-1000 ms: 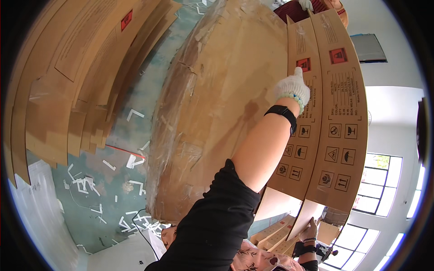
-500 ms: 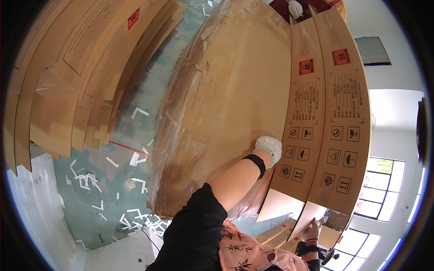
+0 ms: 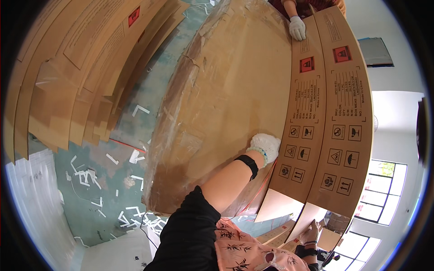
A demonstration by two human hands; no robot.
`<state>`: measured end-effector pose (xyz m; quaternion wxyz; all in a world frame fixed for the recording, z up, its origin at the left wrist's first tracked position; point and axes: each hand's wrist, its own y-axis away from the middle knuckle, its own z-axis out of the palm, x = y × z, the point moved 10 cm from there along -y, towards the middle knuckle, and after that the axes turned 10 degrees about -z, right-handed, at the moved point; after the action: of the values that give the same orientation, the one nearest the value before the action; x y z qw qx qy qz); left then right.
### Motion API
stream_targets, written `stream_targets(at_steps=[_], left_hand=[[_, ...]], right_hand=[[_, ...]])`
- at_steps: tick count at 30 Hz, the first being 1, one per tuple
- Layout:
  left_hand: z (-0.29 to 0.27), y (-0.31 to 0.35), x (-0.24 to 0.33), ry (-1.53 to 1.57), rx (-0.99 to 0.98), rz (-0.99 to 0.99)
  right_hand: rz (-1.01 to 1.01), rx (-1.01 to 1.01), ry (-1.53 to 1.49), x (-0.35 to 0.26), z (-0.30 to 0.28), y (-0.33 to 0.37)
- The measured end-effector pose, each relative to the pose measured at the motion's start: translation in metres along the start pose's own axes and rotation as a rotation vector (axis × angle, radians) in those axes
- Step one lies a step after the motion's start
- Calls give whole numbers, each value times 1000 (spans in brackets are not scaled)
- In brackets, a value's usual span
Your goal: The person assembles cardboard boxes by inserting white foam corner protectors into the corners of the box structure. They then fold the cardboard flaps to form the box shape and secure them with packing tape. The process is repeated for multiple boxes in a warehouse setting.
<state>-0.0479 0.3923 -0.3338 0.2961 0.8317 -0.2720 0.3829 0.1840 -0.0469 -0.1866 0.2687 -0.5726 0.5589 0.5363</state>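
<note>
A long brown carton (image 3: 305,104), with printed symbols and red labels, stands along the right of a large brown block wrapped in clear film (image 3: 226,104). My left hand (image 3: 264,147), in a white glove, rests on the wrapped block against the carton's left edge. Its knuckles look rounded and its fingers are hidden. At the carton's near end my right hand (image 3: 312,232), also gloved, is closed on a cardboard flap (image 3: 308,217). Another person's white-gloved hand (image 3: 297,29) lies on the carton's far end.
Stacked flat cardboard sheets (image 3: 77,77) stand at the left. White strips and corner pieces (image 3: 88,176) litter the green floor (image 3: 113,198). Red strapping (image 3: 257,194) hangs by the wrapped block's near edge. Windows (image 3: 382,189) are at the right.
The other person's gloved hand has come further onto the carton's far end. My left hand has shifted slightly left and up; my right hand stays at the flap.
</note>
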Motion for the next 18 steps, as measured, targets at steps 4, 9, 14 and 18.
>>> stream_targets(at_steps=[4, 9, 14, 18], left_hand=[[0, -1, 0, -4, 8, 1], [-2, 0, -1, -25, -9, -42], [-7, 5, 2, -49, 23, -45], [-9, 14, 4, -94, 42, -69]], right_hand=[[37, 6, -62, 6, -4, -5], [48, 25, -80, 5, 5, 2], [121, -58, -132, 20, -17, -18], [137, -125, -71, 23, -10, -19]])
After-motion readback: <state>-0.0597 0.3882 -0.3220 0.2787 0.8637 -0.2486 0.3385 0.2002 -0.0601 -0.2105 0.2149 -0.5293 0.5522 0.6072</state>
